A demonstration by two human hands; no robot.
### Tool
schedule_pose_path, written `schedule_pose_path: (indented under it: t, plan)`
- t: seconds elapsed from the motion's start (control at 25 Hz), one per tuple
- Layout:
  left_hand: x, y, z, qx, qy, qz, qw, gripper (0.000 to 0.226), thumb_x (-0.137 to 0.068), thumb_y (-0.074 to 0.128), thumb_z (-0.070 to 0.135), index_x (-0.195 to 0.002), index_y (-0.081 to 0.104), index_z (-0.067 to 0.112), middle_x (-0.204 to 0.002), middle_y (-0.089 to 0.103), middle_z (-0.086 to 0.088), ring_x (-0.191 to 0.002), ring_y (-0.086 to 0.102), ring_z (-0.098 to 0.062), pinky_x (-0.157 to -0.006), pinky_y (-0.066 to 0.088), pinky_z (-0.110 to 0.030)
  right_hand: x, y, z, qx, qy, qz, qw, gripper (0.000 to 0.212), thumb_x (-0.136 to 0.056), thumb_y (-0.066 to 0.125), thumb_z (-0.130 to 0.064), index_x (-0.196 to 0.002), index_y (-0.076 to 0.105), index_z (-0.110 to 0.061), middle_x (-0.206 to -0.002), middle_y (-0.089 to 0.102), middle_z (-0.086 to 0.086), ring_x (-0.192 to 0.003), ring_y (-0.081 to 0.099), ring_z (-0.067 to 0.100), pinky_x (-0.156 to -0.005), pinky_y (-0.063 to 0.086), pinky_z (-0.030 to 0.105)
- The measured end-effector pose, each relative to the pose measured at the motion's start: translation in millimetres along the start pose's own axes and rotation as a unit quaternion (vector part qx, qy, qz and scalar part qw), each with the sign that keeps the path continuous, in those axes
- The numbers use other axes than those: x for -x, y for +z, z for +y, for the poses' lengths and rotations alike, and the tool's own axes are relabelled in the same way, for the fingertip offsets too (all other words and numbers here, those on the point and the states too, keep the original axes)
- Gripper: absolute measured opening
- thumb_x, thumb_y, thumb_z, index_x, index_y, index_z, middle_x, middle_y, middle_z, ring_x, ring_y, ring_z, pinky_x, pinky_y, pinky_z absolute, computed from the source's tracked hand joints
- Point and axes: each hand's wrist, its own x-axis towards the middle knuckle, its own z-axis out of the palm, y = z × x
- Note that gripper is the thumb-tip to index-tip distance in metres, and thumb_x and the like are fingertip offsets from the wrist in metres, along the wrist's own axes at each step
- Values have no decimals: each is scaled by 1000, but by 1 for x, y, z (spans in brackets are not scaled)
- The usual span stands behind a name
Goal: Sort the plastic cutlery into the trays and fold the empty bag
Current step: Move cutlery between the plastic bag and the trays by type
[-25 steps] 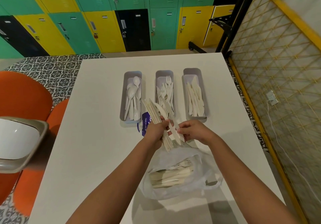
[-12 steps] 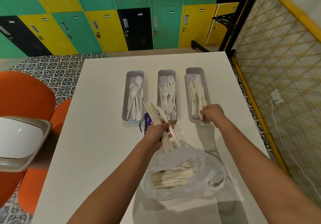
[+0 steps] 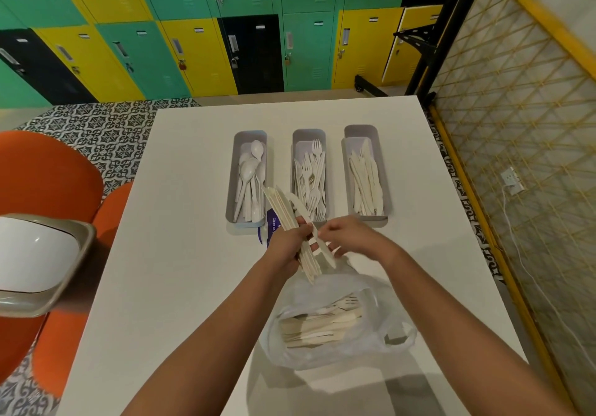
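Observation:
Three grey trays stand side by side on the white table (image 3: 180,222): the left tray (image 3: 233,177) holds spoons, the middle tray (image 3: 309,135) forks, the right tray (image 3: 386,196) knives. My left hand (image 3: 292,243) grips a bundle of white plastic knives (image 3: 283,209) that fans up and down from its fist. My right hand (image 3: 346,233) pinches one knife (image 3: 324,251) at the bundle's right side. Below my hands lies a clear plastic bag (image 3: 338,325) with several more pieces of cutlery inside.
A purple label (image 3: 270,225) lies partly under the bundle by the left tray. Orange chairs (image 3: 48,177) and a white bin with a grey rim (image 3: 38,260) stand left of the table. A yellow lattice fence (image 3: 516,125) runs along the right.
My right hand set a knife into the right tray half a second ago and has come back to the bundle, where it now pinches another knife. My left hand has stayed put.

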Motion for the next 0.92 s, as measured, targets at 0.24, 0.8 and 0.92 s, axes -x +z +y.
schedule_pose_path:
  t: [0.24, 0.8, 0.92]
  plan:
    - [1, 0, 0, -21, -9, -14, 1000, 16, -93, 49, 0, -85, 59, 10, -72, 58, -7, -66, 57, -16, -52, 53, -23, 5, 18, 9, -32, -17, 50, 998, 19, -82, 66, -14, -65, 58, -15, -94, 69, 21, -74, 60, 21, -67, 53, 35]
    - [0, -3, -7, -20, -59, -36, 997, 23, -94, 53, 12, -117, 51, 6, -76, 54, -5, -69, 56, -13, -60, 52, -29, -14, -53, 29, -117, 112, 263, 951, 23, -88, 45, 4, -69, 52, -6, -79, 56, 15, -49, 58, 23, -39, 52, 22]
    - [-3, -5, -7, -28, -57, -23, 998, 33, -95, 53, 16, -123, 53, -1, -81, 60, -5, -75, 60, -15, -65, 53, -32, -21, -65, 27, -60, 134, 266, 953, 10, -89, 47, -2, -86, 54, -6, -77, 57, 12, -38, 56, 14, -32, 44, 16]
